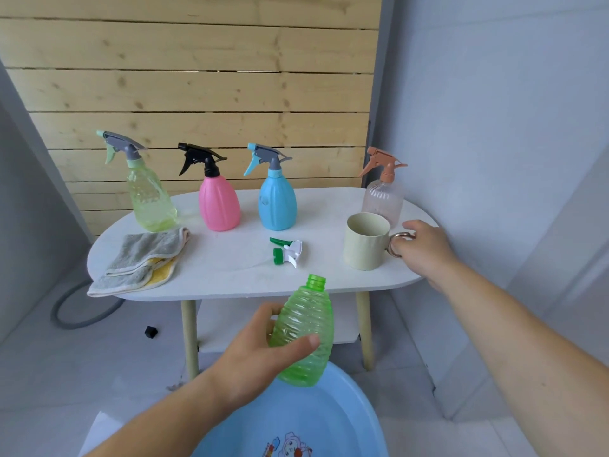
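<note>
My left hand point(260, 352) grips a clear green ribbed bottle point(304, 328) with its cap off, held upright above a blue basin point(349, 420). The bottle's green and white spray head point(287, 251) lies on the white oval table point(230, 262). My right hand point(425, 247) holds the metal handle of a pale yellow mug point(364, 240) that stands on the table's right end.
Along the back of the table stand a yellow-green spray bottle point(150, 196), a pink one point(218, 201), a blue one point(276, 199) and a clear one with an orange head point(384, 196). A folded grey and yellow cloth point(145, 260) lies at the left. A hose point(79, 311) curls on the floor.
</note>
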The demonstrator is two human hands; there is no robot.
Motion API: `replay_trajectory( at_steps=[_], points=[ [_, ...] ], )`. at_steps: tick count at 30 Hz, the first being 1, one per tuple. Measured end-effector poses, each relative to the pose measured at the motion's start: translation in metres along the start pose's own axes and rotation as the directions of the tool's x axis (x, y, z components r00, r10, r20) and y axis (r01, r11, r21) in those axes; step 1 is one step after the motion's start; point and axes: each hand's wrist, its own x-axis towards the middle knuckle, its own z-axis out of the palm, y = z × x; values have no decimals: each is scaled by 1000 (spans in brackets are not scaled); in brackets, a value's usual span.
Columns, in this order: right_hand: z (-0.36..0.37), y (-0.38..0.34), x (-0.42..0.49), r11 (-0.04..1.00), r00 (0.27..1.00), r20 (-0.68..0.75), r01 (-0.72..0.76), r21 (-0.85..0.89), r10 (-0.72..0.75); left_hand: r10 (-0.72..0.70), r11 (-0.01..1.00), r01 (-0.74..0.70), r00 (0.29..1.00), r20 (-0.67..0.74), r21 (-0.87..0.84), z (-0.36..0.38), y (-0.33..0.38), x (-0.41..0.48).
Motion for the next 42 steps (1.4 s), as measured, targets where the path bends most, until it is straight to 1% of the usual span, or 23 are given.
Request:
replay_trajectory(
  at_steps=[4, 6, 8, 10, 13, 16, 19, 22, 25, 27, 30, 32, 34, 36, 38, 40, 42],
  points=[
    [1, 1, -5, 999, 999, 50, 10, -35, -8, -6, 1000, 6, 1000, 1, 4, -2, -1, -1],
    [1, 2, -7, 1000, 994, 109, -5, -3, 5, -3, 1000, 3, 1000, 0, 3, -3, -2, -1],
    [0, 4, -12, 993, 980, 194, -67, 99, 47, -3, 1000, 3, 1000, -5, 0, -4, -2, -3],
    [-1, 1, -24, 960, 958, 285, -119, 254, 44, -4, 1000, 4, 1000, -7, -1, -6, -1, -7],
    [-7, -8, -52, 907, 917, 396, -127, 401, -46, -2, 1000, 2, 1000, -6, 20, -12, -1, -15],
    [-13, -13, -81, 851, 865, 480, -135, 508, -149, 2, 1000, -2, 1000, 1, 12, -20, -3, -26],
    [-8, -6, -105, 837, 822, 541, -162, 522, -179, -8, 1000, 8, 1000, 12, 23, -32, -6, -39],
    [8, 6, -122, 855, 813, 562, -177, 487, -151, -49, 998, 49, 999, 3, 39, -42, -15, -49],
    [41, 26, -132, 891, 815, 576, -210, 403, -69, -143, 989, 144, 989, -29, 41, -46, -30, -54],
    [70, 45, -135, 920, 792, 610, -235, 314, -6, -204, 974, 209, 977, -68, 82, -47, -44, -54],
    [114, 81, -132, 947, 730, 674, -284, 153, 110, -271, 944, 287, 956, -114, 163, -50, -76, -50],
    [138, 103, -129, 961, 718, 675, -271, 49, 168, -321, 918, 338, 940, -116, 205, -51, -95, -49],
    [159, 122, -128, 977, 731, 658, -209, -39, 183, -383, 894, 399, 916, -117, 202, -50, -115, -47],
    [175, 138, -130, 985, 763, 624, -98, -144, 167, -420, 881, 436, 900, -119, 185, -48, -132, -46],
    [190, 155, -135, 971, 781, 613, 33, -235, 122, -447, 867, 464, 885, -130, 180, -45, -149, -45],
    [201, 169, -138, 947, 774, 629, 140, -288, 77, -465, 856, 484, 874, -141, 181, -44, -162, -45],
    [208, 181, -139, 926, 758, 650, 208, -316, 51, -476, 849, 494, 869, -138, 187, -46, -175, -43]
  ],
)
